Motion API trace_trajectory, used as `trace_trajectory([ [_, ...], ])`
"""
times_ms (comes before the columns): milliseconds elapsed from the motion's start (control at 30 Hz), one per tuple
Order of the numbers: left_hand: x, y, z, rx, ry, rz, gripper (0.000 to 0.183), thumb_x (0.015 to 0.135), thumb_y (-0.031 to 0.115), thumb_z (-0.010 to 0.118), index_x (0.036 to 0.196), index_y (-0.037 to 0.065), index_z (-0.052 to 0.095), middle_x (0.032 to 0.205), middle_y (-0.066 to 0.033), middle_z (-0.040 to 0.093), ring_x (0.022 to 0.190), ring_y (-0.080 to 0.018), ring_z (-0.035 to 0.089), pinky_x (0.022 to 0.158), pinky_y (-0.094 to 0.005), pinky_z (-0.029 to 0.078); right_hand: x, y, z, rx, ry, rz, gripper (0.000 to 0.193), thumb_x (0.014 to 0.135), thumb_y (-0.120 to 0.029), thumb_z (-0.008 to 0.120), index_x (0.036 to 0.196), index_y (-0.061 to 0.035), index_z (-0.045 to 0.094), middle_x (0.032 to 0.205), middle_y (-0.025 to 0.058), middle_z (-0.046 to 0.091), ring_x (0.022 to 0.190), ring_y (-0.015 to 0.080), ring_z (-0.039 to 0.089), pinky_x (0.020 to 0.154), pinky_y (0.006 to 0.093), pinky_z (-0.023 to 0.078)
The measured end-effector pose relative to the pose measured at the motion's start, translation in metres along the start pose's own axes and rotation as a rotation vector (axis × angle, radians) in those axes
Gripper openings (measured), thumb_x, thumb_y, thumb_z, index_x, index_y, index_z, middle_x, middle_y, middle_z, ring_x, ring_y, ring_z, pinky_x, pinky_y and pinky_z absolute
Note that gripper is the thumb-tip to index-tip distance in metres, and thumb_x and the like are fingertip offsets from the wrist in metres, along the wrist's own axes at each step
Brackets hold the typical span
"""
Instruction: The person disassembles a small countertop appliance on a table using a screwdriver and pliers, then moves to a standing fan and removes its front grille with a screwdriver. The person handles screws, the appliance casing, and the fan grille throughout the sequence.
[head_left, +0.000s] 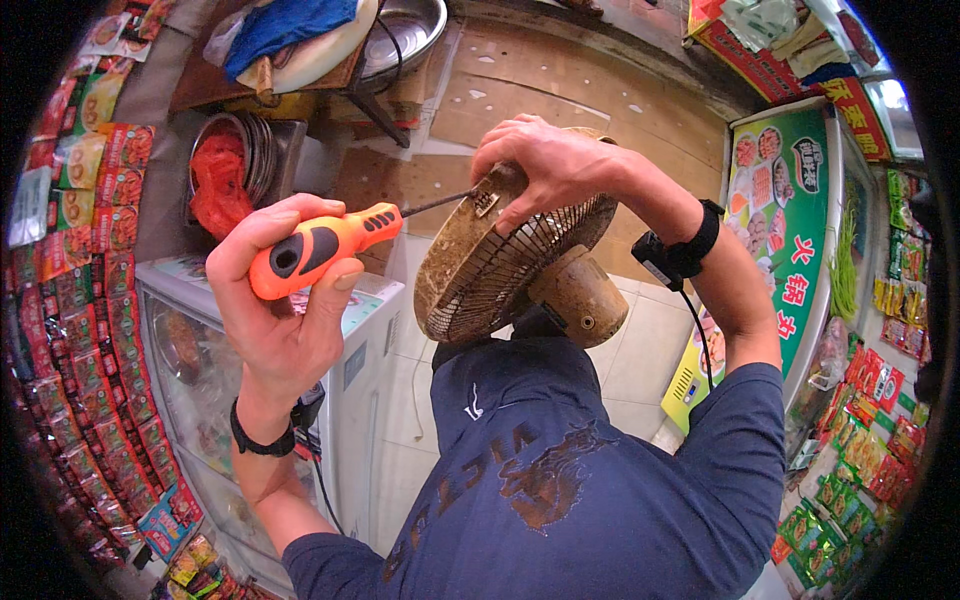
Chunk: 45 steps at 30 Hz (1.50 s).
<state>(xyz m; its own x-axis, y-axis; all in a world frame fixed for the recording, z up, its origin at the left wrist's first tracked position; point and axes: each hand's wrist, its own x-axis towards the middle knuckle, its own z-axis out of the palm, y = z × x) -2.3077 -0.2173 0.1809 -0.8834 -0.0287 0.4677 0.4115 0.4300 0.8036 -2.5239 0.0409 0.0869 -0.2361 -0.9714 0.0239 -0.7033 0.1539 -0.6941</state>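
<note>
My left hand (292, 338) grips the orange and black handle of a screwdriver (335, 245), with fingers and thumb wrapped round it. The screwdriver's dark shaft points right, and its end meets the rim of a grimy electric fan (442, 265) near a small slotted clip (485, 203). The exact contact of the tip is hard to make out. My right hand (555, 168) clasps the fan's rim from above, thumb on the near side and fingers over the top. The fan is tilted, its wire grille and brown motor housing (588, 300) facing my body, just above my lap.
A glass-sided freezer (350, 350) stands at my left, beside hanging rows of red packets (85, 340). Farther back are a pot with red contents (220, 180) and a table with blue cloth (300, 30). A green-panelled display cabinet (790, 200) stands right. Cardboard (570, 85) covers the far floor.
</note>
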Motion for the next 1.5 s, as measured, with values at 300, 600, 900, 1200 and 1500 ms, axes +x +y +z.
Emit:
trace_trajectory([
  [300, 0.01, 0.005, 0.004, 0.026, -0.033, 0.009, 0.059, 0.096, 0.007, 0.082, 0.139, 0.001, 0.043, 0.129, -0.0231, 0.063, 0.116, -0.0308, 0.068, 0.1, -0.0417, 0.057, 0.0, -0.002, -0.004, 0.046, -0.072, 0.059, 0.061, 0.072, -0.045, 0.093, 0.116, -0.0061, 0.076, 0.12, 0.0159, 0.071, 0.119, 0.0369, 0.064, 0.107, 0.047, 0.047],
  [600, 0.032, 0.02, -0.001, 0.201, -0.173, 0.042, 0.055, 0.095, 0.003, 0.08, 0.137, 0.001, 0.045, 0.127, -0.0234, 0.066, 0.11, -0.0251, 0.068, 0.098, -0.0377, 0.054, 0.001, -0.004, -0.006, 0.041, -0.103, 0.049, 0.058, 0.074, -0.042, 0.092, 0.116, -0.0062, 0.075, 0.119, 0.0125, 0.07, 0.119, 0.0345, 0.062, 0.109, 0.0466, 0.043],
  [900, 0.03, 0.022, 0.0, 0.176, -0.142, 0.003, 0.052, 0.096, 0.002, 0.079, 0.136, 0.002, 0.046, 0.127, -0.0235, 0.066, 0.11, -0.0255, 0.068, 0.099, -0.0376, 0.054, 0.0, -0.004, -0.006, 0.065, -0.109, 0.083, 0.058, 0.075, -0.041, 0.092, 0.116, -0.0044, 0.075, 0.118, 0.014, 0.071, 0.117, 0.0352, 0.064, 0.106, 0.0465, 0.047],
  [1200, 0.031, 0.028, -0.002, 0.234, -0.2, 0.034, 0.05, 0.096, 0.004, 0.079, 0.133, 0.003, 0.046, 0.124, -0.0241, 0.068, 0.108, -0.0272, 0.068, 0.097, -0.0387, 0.054, 0.0, -0.005, -0.006, 0.095, -0.082, 0.079, 0.058, 0.074, -0.036, 0.094, 0.117, -0.0018, 0.075, 0.118, 0.0164, 0.072, 0.111, 0.0365, 0.069, 0.098, 0.0449, 0.056],
  [1500, 0.031, 0.027, 0.002, 0.206, -0.185, 0.048, 0.05, 0.095, 0.001, 0.079, 0.133, 0.003, 0.047, 0.124, -0.024, 0.068, 0.107, -0.0266, 0.068, 0.098, -0.0397, 0.052, 0.0, -0.004, -0.005, 0.075, -0.077, 0.099, 0.059, 0.074, -0.036, 0.094, 0.119, -0.0028, 0.076, 0.121, 0.0165, 0.072, 0.114, 0.0362, 0.069, 0.1, 0.0449, 0.055],
])
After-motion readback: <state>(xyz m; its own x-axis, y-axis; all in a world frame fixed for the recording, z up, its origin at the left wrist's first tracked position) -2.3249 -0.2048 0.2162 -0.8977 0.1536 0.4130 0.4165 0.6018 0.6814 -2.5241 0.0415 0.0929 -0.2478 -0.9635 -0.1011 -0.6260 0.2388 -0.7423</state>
